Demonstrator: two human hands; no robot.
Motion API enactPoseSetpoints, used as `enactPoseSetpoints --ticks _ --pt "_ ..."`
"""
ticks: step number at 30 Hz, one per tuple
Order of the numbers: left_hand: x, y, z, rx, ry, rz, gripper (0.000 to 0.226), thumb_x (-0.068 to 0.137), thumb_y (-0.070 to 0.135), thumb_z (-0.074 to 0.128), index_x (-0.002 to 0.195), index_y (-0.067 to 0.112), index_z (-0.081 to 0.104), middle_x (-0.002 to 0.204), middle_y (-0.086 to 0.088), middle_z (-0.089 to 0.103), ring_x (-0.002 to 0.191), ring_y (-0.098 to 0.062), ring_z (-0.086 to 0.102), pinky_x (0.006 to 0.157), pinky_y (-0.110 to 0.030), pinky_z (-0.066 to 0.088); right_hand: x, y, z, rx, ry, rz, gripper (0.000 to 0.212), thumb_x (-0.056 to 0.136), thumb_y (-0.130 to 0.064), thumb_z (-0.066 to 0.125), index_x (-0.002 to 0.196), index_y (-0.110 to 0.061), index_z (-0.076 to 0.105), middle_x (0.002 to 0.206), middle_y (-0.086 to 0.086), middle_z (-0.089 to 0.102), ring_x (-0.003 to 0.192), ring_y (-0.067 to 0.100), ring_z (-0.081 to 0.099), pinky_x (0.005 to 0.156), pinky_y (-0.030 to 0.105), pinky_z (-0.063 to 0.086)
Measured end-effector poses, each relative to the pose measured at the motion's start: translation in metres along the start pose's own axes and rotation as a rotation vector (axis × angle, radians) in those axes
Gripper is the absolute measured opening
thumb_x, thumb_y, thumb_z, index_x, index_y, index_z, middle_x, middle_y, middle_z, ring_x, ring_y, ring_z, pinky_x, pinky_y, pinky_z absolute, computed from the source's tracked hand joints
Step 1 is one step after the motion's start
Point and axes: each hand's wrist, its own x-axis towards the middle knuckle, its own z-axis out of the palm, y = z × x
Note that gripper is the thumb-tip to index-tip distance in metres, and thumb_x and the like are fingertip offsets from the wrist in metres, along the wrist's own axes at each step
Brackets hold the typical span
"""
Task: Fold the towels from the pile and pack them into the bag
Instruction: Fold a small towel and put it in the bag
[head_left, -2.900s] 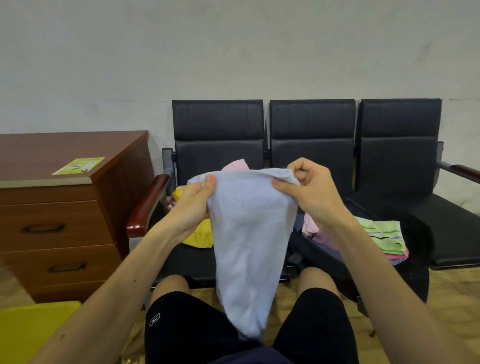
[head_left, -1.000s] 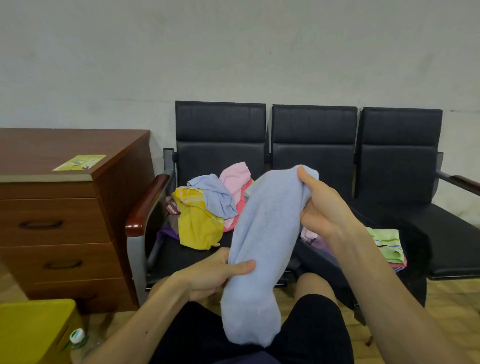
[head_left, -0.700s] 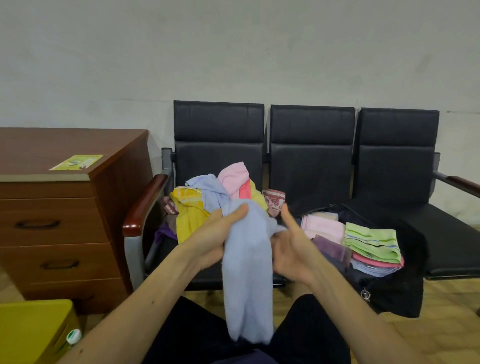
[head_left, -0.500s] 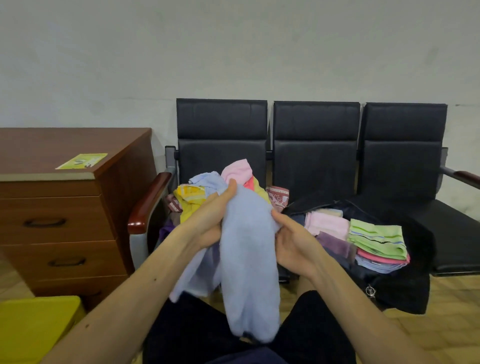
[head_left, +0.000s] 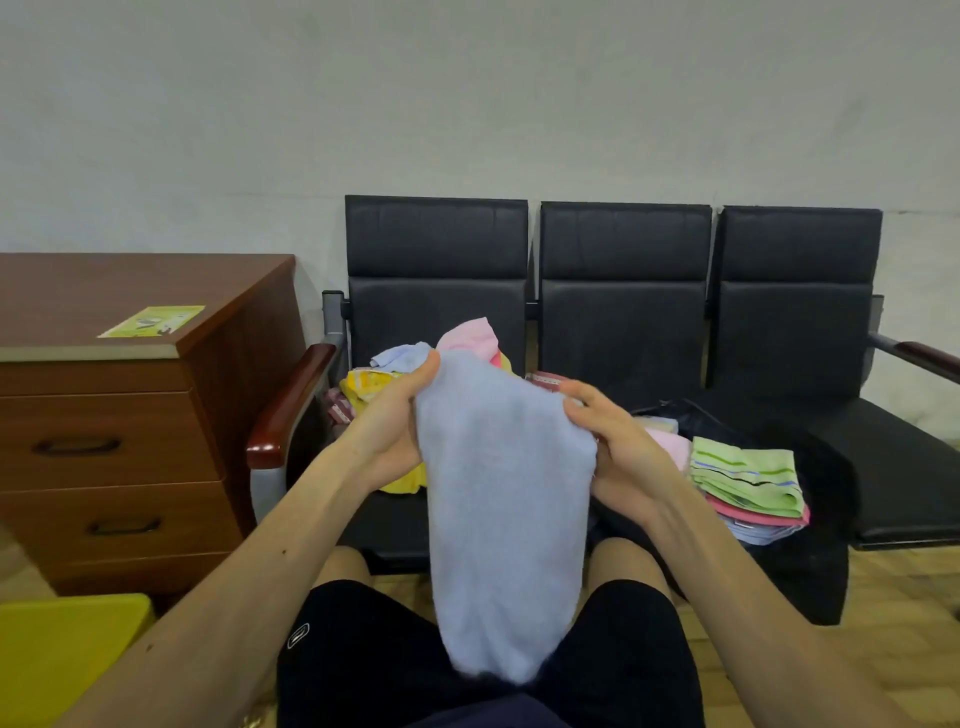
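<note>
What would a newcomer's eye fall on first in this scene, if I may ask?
First, the pale blue towel at the centre, gripped at its top by the left hand and the right hand and hanging down over the person's lap. Behind it on the left seat of the black bench lies a jumbled pile of coloured towels. To the right, folded green striped towels top a stack in the dark bag.

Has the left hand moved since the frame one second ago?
Yes. The left hand has risen: it was below the wooden armrest's front end, and now grips the blue towel's top corner level with that armrest.
</note>
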Motion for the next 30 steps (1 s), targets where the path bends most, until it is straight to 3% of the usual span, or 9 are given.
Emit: enactPoseSetpoints --ticks 3,5,9,12,15,19,22,25,30 --pt "-0.012 -0.008 -0.004 -0.055 -0.253 -0.069 0.061 0.088 0.044 0.066 0.141 0.02 0.05 0.137 -0.006 0.062 0.126 -0.026 0.059 0.097 -0.042 0.053 0.001 -0.015 0.008 -0.016 -0.014 -0.121 0.024 0.088 -0.023 0.061 0.112 -0.021 0.064 0.097 -0.003 0.074 0.088 0.011 0.07 0.075 0.03 0.055" --pt "-0.01 -0.016 -0.008 0.114 -0.353 -0.084 0.08 0.076 0.029 0.084 0.145 0.029 0.042 0.137 -0.003 0.062 0.122 -0.029 0.062 0.087 -0.045 0.057 0.004 -0.028 0.014 0.0 0.016 -0.16 0.018 0.094 -0.021 0.058 0.111 -0.023 0.063 0.097 -0.003 0.075 0.088 0.01 0.071 0.076 0.03 0.057" --pt "-0.014 -0.016 0.008 0.383 -0.465 -0.093 0.086 0.083 0.003 0.072 0.143 0.046 0.028 0.116 -0.018 0.07 0.092 -0.036 0.072 0.076 -0.037 0.061 0.006 -0.056 0.019 0.228 0.014 -0.181 0.021 0.099 -0.022 0.055 0.116 -0.02 0.068 0.107 0.004 0.075 0.095 0.016 0.072 0.076 0.031 0.059" --pt "-0.009 -0.003 0.023 0.267 -0.353 0.003 0.062 0.091 -0.006 0.061 0.136 0.031 0.042 0.098 -0.017 0.071 0.068 -0.024 0.063 0.067 -0.032 0.055 0.004 -0.058 0.012 0.19 0.019 -0.172 0.031 0.1 -0.029 0.054 0.126 -0.016 0.066 0.12 0.007 0.07 0.112 0.021 0.067 0.086 0.035 0.057" --pt "-0.001 0.005 0.034 0.247 -0.339 0.079 0.053 0.091 -0.003 0.06 0.131 0.03 0.046 0.099 -0.008 0.07 0.074 -0.019 0.056 0.07 -0.034 0.044 0.002 -0.048 0.005 0.163 0.038 -0.15 0.047 0.095 -0.027 0.059 0.14 -0.014 0.052 0.133 0.012 0.063 0.123 0.028 0.06 0.094 0.042 0.053" --pt "0.005 -0.008 0.041 0.379 -0.267 0.135 0.083 0.075 0.015 0.075 0.142 0.046 0.036 0.081 -0.004 0.054 0.078 -0.017 0.051 0.068 -0.033 0.038 -0.003 -0.06 0.013 0.156 -0.081 -0.204 0.037 0.087 -0.02 0.061 0.124 -0.014 0.061 0.107 0.008 0.073 0.096 0.021 0.07 0.077 0.035 0.059" --pt "0.006 -0.018 0.041 0.447 -0.135 0.237 0.08 0.071 0.031 0.079 0.139 0.043 0.039 0.103 -0.006 0.059 0.094 -0.024 0.058 0.078 -0.039 0.049 -0.005 -0.068 0.017 0.104 -0.122 -0.237 0.041 0.086 -0.02 0.064 0.127 -0.017 0.061 0.112 0.007 0.07 0.101 0.023 0.068 0.081 0.038 0.057" --pt "0.006 -0.019 0.039 0.402 -0.121 0.247 0.086 0.07 0.042 0.08 0.142 0.046 0.034 0.131 0.007 0.059 0.12 -0.021 0.058 0.094 -0.042 0.053 -0.002 -0.073 0.016 0.078 -0.108 -0.243 0.047 0.089 -0.019 0.063 0.136 -0.017 0.056 0.123 0.009 0.066 0.108 0.024 0.066 0.085 0.04 0.056" --pt "0.005 -0.02 0.042 0.175 -0.267 0.196 0.081 0.087 0.018 0.072 0.147 0.047 0.026 0.14 0.01 0.057 0.125 -0.015 0.059 0.096 -0.039 0.054 0.001 -0.073 0.013 0.046 -0.131 -0.265 0.054 0.088 -0.016 0.064 0.141 -0.014 0.05 0.134 0.011 0.062 0.12 0.028 0.062 0.092 0.039 0.054"
